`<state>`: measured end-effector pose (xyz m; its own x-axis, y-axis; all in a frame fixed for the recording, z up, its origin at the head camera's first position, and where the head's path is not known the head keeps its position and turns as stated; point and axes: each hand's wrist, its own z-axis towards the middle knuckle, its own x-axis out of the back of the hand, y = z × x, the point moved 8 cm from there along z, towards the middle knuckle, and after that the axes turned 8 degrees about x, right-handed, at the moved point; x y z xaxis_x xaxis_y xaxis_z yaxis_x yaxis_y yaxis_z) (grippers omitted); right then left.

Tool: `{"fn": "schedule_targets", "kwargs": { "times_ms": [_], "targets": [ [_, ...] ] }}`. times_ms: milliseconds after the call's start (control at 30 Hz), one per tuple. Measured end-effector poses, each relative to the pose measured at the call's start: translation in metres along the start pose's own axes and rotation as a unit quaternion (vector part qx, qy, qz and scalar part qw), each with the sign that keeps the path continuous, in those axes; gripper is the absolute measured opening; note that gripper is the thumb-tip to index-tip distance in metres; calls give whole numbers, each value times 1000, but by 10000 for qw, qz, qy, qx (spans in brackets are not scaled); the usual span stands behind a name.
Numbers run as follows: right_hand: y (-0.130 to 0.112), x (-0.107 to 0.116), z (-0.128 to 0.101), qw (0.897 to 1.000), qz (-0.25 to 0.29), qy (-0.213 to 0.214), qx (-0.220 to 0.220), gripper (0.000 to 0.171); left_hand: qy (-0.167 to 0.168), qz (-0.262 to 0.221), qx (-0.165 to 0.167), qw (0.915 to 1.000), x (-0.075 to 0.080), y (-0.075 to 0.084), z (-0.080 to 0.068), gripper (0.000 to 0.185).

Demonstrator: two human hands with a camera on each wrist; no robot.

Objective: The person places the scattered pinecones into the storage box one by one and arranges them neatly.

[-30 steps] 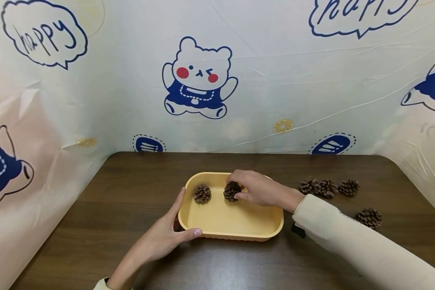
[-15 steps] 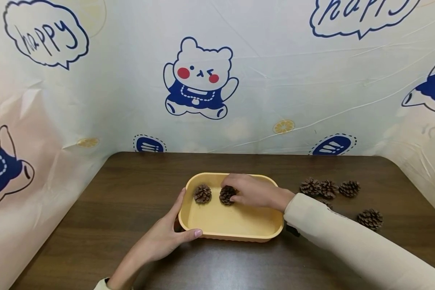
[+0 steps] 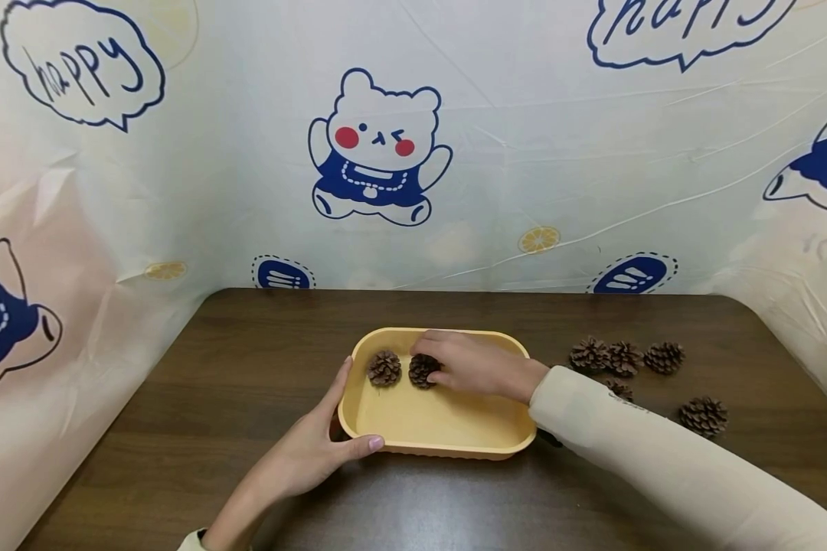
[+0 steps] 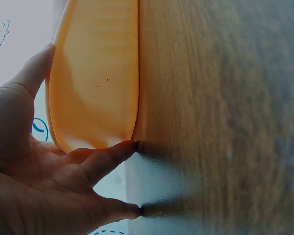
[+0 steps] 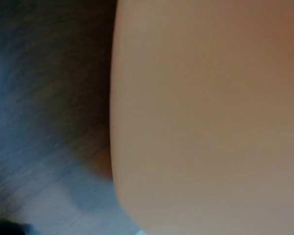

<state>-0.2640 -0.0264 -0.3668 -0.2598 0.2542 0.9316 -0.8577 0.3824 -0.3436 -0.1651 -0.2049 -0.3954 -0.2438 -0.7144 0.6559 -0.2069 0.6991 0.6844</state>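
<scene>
A yellow plastic basin, rectangular with rounded corners, sits on the table in the head view. At its left end my left hand grips it, thumb at the front rim and fingers along the side. The left wrist view shows those fingers spread around the end of the basin. Inside the basin, my right hand pinches a brown pine cone between thumb and fingers, close over the bottom. Another pine cone lies just left of it. A blurred tan surface fills most of the right wrist view, hiding the right hand.
Several more pine cones lie on the dark wooden table, right of the basin. One pine cone is set apart nearer the front, and the right sleeve partly covers another. A cartoon-printed curtain stands behind the table.
My right hand has moved left inside the basin with the pine cone, bringing it closer to the other one. A pine cone behind the sleeve has come into sight. My left hand has stayed put.
</scene>
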Motion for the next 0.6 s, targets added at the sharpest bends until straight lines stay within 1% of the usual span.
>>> {"fn": "schedule_targets", "kwargs": {
  "times_ms": [133, 433, 600],
  "targets": [
    [1, -2, 2, 9999, -97, 36, 11, 37, -9, -7, -7, 10000, 0, 0, 0, 117],
    [1, -3, 3, 9998, -130, 113, 40, 37, -33, -17, -55, 10000, 0, 2, 0, 117],
    [2, -4, 3, 9997, -190, 122, 93, 40, -7, 10, -77, 10000, 1, 2, 0, 117]
  ]
}}
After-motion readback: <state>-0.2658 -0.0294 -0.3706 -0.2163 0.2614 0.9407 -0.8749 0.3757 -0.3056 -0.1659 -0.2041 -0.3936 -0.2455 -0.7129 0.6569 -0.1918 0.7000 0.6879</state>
